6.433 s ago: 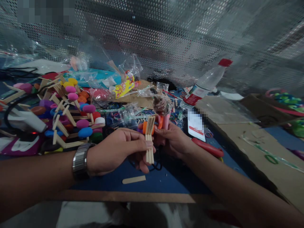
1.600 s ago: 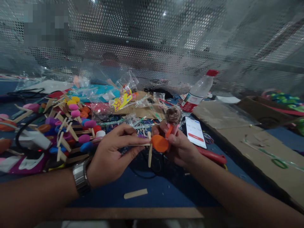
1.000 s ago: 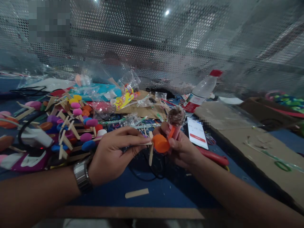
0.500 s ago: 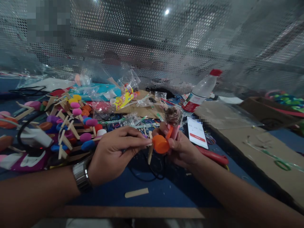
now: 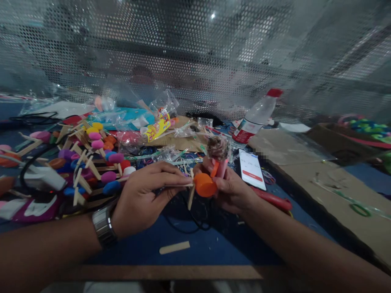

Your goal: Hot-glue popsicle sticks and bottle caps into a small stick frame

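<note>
Left hand [image 5: 148,195] pinches pale flat wooden sticks [image 5: 191,199], thumb and fingers closed on them, probably to steady them beside the orange round plastic piece [image 5: 204,185]; right hand [image 5: 233,192] clamps that piece above the dark blue table [image 5: 134,254], seemingly bracing it.

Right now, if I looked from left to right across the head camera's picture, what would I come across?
Purple-and-white object → metal watch → left hand → orange round piece → phone → green ring.
</note>
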Demonstrator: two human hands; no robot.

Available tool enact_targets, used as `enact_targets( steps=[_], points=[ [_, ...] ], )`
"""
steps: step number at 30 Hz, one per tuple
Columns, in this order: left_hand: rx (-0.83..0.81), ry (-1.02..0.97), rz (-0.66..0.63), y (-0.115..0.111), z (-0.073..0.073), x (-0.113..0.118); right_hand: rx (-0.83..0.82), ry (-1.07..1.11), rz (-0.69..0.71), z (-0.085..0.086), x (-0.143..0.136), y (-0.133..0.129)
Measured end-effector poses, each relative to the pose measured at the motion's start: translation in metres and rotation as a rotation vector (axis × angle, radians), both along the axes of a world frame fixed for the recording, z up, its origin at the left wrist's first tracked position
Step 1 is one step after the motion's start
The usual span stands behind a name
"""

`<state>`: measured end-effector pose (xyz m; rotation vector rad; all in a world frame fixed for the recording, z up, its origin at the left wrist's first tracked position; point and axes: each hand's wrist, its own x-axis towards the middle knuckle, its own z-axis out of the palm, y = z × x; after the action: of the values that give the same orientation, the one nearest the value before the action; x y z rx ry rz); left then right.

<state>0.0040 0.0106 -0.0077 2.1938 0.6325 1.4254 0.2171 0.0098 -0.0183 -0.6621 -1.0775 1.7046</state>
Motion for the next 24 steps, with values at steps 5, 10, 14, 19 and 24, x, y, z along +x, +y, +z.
enact_targets(
  steps=[5, 10, 14, 19, 24],
  points=[
    [-0.065, 0.007, 0.015, -0.001, 0.002, 0.001, -0.054, 0.035, -0.031, 0.002, 0.0, 0.002],
    [-0.195, -0.005, 0.007, -0.003, 0.005, 0.002, -0.11, 0.052, -0.134, -0.001, -0.001, 0.007],
    [-0.256, -0.01, -0.005, -0.004, 0.006, 0.002, -0.149, 0.0, -0.195, -0.003, -0.002, 0.012],
    [-0.273, -0.03, -0.018, -0.003, 0.006, 0.001, -0.108, -0.092, -0.25, -0.001, -0.005, 0.012],
    [-0.239, -0.023, -0.058, -0.002, 0.006, 0.0, 0.036, -0.21, -0.307, -0.004, -0.002, 0.012]
  ],
)
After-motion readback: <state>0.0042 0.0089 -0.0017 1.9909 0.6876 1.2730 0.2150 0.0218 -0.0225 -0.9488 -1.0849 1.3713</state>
